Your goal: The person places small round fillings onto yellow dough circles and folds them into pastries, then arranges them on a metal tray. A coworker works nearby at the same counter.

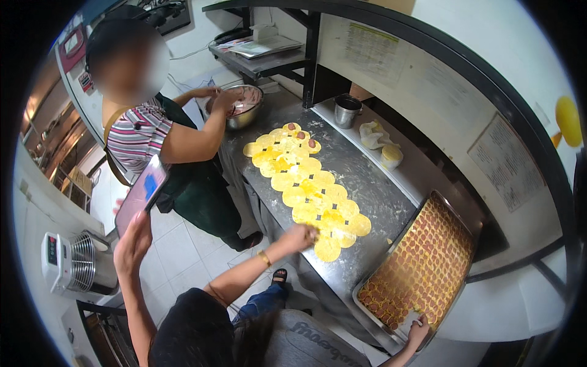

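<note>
My left hand (298, 238), with a gold bracelet on its wrist, is at the table's near edge. Its fingers curl in beside the near end of a patch of overlapping yellow dough rounds (316, 194); what they pinch, if anything, is hidden. A few brown-red meat slices (291, 127) lie on the far rounds. My right hand (419, 330) is closed on a whitish flat piece (406, 321), at the near corner of a large metal tray (356, 293). Rows of small yellow pieces topped with brown-red rounds (422, 263) fill that tray.
A co-worker (177, 140) at far left handles pinkish filling in a steel bowl (247, 107). Another person's hand (133, 248) holds a phone (140, 192) at my left. A metal pot (347, 111), crumpled cloth (374, 134) and small tub (391, 157) line the back ledge.
</note>
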Motion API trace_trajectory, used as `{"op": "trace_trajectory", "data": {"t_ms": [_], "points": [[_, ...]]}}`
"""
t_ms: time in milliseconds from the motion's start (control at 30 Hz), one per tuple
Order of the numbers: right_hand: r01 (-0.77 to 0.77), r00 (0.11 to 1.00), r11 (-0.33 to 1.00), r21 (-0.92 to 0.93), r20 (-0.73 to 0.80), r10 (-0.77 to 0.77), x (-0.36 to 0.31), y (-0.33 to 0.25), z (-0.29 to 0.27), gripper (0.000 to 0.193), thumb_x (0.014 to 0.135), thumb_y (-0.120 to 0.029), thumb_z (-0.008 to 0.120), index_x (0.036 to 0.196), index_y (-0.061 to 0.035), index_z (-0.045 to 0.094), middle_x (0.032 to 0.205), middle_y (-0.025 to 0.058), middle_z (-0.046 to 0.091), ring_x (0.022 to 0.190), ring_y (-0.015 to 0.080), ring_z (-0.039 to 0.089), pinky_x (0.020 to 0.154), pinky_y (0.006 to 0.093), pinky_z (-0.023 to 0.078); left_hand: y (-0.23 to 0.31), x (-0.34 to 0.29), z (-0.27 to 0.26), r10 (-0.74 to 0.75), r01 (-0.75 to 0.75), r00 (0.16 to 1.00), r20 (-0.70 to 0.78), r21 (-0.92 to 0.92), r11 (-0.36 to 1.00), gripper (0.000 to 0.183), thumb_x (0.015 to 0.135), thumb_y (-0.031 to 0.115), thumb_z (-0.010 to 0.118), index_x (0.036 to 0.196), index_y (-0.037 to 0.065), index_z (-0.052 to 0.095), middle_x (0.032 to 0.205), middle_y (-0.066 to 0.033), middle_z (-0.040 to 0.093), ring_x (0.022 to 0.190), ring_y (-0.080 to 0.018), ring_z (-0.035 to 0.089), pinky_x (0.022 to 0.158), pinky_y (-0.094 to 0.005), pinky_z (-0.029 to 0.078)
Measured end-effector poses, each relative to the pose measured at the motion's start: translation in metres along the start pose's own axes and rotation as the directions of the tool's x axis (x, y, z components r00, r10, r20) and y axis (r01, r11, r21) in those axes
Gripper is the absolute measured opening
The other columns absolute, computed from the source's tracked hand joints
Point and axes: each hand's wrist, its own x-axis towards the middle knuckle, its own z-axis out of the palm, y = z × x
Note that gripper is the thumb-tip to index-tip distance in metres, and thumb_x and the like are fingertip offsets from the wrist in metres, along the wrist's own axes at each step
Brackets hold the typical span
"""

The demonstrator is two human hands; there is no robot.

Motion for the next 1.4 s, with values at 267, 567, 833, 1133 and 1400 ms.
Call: {"op": "trace_trajectory", "data": {"t_ms": [267,567,833,1133,1400], "points": [[0.086,0.996,0.994,0.075,-0.003,-0.086,-0.031,-0.124,0.004,0.027,0.082,0.007,0.053,0.108,0.0040,0.059,0.099,0.0105,0.062,0.090,0.0168,0.059,0.079,0.0287,0.046,-0.086,0.193,-0.088,-0.230,0.278,0.797,-0.558,0.000,0.961,0.013,0.078,0.011,0.057,0.082,0.004,0.068,0.090,-0.0219,0.062,0.081,-0.0377,0.062,0.071,-0.0452,0.050],[0.017,0.996,0.995,0.095,0.087,-0.026,-0.054,-0.159,0.032,0.034,0.072,0.012,0.048,0.102,0.0037,0.062,0.098,0.0144,0.061,0.088,0.0227,0.063,0.067,0.0283,0.049,-0.198,0.345,-0.108,0.008,0.221,0.877,-0.480,0.418,0.881,0.014,0.076,0.013,0.057,0.078,0.008,0.070,0.101,-0.0145,0.061,0.096,-0.0295,0.058,0.084,-0.0350,0.047],[0.021,0.985,0.908,-0.419,0.164,0.052,-0.066,-0.237,0.051,0.031,0.076,-0.012,0.055,0.102,0.0020,0.064,0.093,0.0219,0.065,0.088,0.0325,0.063,0.075,0.0380,0.049,-0.172,0.389,-0.132,0.139,-0.145,0.988,0.062,0.657,0.740,0.009,0.072,0.014,0.063,0.077,0.011,0.070,0.107,-0.0073,0.060,0.108,-0.0241,0.052,0.095,-0.0365,0.040],[0.027,0.979,0.998,0.050,0.201,-0.036,-0.049,-0.296,0.081,0.038,0.074,0.014,0.050,0.109,0.0036,0.061,0.101,0.0139,0.060,0.093,0.0232,0.063,0.073,0.0284,0.051,-0.186,0.416,-0.144,-0.073,-0.084,0.954,0.292,0.493,0.866,0.017,0.069,0.013,0.065,0.085,0.007,0.068,0.102,-0.0110,0.063,0.102,-0.0288,0.058,0.084,-0.0371,0.045],[0.049,0.962,0.991,0.125,0.261,-0.081,-0.040,-0.312,0.089,0.036,0.076,0.014,0.050,0.110,0.0042,0.061,0.102,0.0137,0.060,0.092,0.0212,0.062,0.081,0.0288,0.049,-0.191,0.414,-0.144,-0.125,0.286,0.900,0.418,-0.350,0.892,0.029,0.072,0.017,0.061,0.099,0.008,0.058,0.084,-0.0020,0.056,0.079,-0.0144,0.055,0.072,-0.0283,0.046]]}}
